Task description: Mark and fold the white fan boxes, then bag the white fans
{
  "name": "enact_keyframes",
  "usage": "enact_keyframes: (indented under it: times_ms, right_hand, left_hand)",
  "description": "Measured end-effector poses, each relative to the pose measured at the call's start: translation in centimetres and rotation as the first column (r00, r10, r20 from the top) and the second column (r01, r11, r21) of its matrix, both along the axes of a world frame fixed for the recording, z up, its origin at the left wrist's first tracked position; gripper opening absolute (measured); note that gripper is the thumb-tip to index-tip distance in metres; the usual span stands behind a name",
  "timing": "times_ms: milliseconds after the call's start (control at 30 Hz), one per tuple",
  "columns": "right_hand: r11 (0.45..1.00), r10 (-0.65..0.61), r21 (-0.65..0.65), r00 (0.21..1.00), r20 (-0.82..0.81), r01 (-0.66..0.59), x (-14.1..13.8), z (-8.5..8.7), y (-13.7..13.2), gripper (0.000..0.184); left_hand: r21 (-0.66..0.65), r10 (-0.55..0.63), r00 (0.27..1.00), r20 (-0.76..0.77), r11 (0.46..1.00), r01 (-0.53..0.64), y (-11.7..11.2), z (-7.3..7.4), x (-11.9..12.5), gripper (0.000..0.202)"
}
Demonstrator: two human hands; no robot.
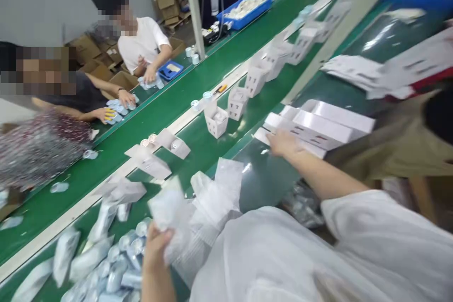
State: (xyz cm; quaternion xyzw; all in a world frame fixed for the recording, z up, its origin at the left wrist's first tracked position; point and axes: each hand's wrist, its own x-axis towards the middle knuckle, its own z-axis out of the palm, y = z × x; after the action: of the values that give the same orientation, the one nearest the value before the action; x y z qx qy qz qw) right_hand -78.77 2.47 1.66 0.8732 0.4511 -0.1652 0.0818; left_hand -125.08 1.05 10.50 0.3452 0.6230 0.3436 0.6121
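Note:
My left hand point(158, 244) grips a translucent white wrapping pouch point(170, 210), with something pale blue faintly showing through it. More white wrapping sheets point(215, 193) lie just right of it. Below and left of this hand is a heap of pale blue cups or jars point(116, 271), with several white wrapped bundles point(65, 252) beside them. My right hand point(283, 144) is stretched out to a row of white cardboard boxes point(314, 125), its blurred fingers closed at the end of the nearest one. The boxes have small dark cut-outs or prints.
A green conveyor belt point(196, 80) runs diagonally, with a line of open white boxes point(215, 118) along its near side. Across it sit co-workers, one in a white shirt point(141, 40). A blue tray point(244, 12) and a metal post point(194, 7) stand farther off.

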Motion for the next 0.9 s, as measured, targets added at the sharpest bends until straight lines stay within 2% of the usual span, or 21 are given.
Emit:
enact_keyframes:
  times_ms: [33, 100, 167, 267, 367, 433, 467, 533, 600, 667, 733, 800, 867, 900]
  right_hand:
    - [0.999, 0.037, -0.037, 0.999, 0.025, -0.037, 1.4, -1.4, -0.7, 0.047]
    - [0.991, 0.131, -0.004, 0.99, 0.055, -0.131, 2.5, -3.6, -1.3, 0.044]
    - [0.98, 0.189, 0.051, 0.981, 0.04, -0.191, 2.4, -4.4, -1.1, 0.045]
    - [0.969, 0.238, 0.067, 0.971, -0.01, -0.236, 1.7, -3.2, 0.0, 0.039]
    - [0.938, 0.327, 0.135, 0.944, -0.036, -0.32, 0.1, 0.1, 0.3, 0.021]
    - [0.865, 0.415, 0.327, 0.909, -0.043, -0.38, -1.9, 2.6, -0.6, 0.016]
    - [0.799, 0.457, 0.462, 0.888, -0.049, -0.385, -3.3, 3.8, -1.2, 0.017]
    - [0.636, 0.514, 0.707, 0.853, -0.089, -0.309, -6.7, 5.1, -2.4, 0.018]
    - [0.507, 0.547, 0.845, 0.821, -0.162, -0.171, -10.5, 4.7, -3.1, 0.02]
    - [0.448, 0.569, 0.891, 0.793, -0.22, -0.074, -13.9, 2.7, -3.6, 0.023]
    - [0.443, 0.609, 0.893, 0.759, -0.231, -0.084, -16.4, 0.2, -4.1, 0.027]
    - [0.463, 0.66, 0.874, 0.716, -0.227, -0.149, -17.7, -1.6, -4.8, 0.029]
    - [0.492, 0.718, 0.842, 0.651, -0.248, -0.222, -17.6, -2.1, -5.7, 0.025]
    - [0.512, 0.738, 0.824, 0.616, -0.276, -0.244, -17.2, -1.8, -6.0, 0.023]
  left_hand:
    - [-0.018, -0.084, 0.995, 0.063, 0.996, 0.085, 0.1, -1.1, 1.2, 0.053]
    - [-0.015, -0.272, 0.952, 0.142, 0.961, 0.277, 0.5, -2.6, 3.3, 0.052]
    - [0.001, -0.419, 0.9, 0.124, 0.907, 0.422, 0.6, -3.2, 4.8, 0.046]
    - [-0.015, -0.546, 0.834, 0.077, 0.836, 0.548, 0.5, -3.1, 5.6, 0.041]
    - [-0.027, -0.559, 0.829, 0.036, 0.828, 0.56, 0.3, -2.7, 5.1, 0.045]
    - [0.006, -0.509, 0.86, 0.037, 0.861, 0.509, 0.2, -2.7, 4.7, 0.047]
    - [0.034, -0.471, 0.88, 0.056, 0.882, 0.47, 0.1, -2.8, 4.5, 0.047]
    - [0.096, -0.397, 0.91, 0.118, 0.917, 0.388, 0.0, -3.0, 4.4, 0.048]
    - [0.147, -0.374, 0.911, 0.176, 0.925, 0.351, 0.1, -2.8, 4.8, 0.048]
    - [0.194, -0.421, 0.891, 0.169, 0.901, 0.389, 0.5, -1.9, 5.8, 0.047]
    - [0.249, -0.505, 0.863, 0.013, 0.837, 0.487, 1.0, 0.0, 7.3, 0.046]
    - [0.259, -0.562, 0.768, -0.307, 0.727, 0.636, 1.5, 2.2, 8.9, 0.048]
    - [0.177, -0.534, 0.553, -0.64, 0.597, 0.782, 1.7, 4.2, 10.0, 0.048]
    - [0.121, -0.499, 0.437, -0.748, 0.545, 0.829, 1.7, 4.8, 10.3, 0.047]
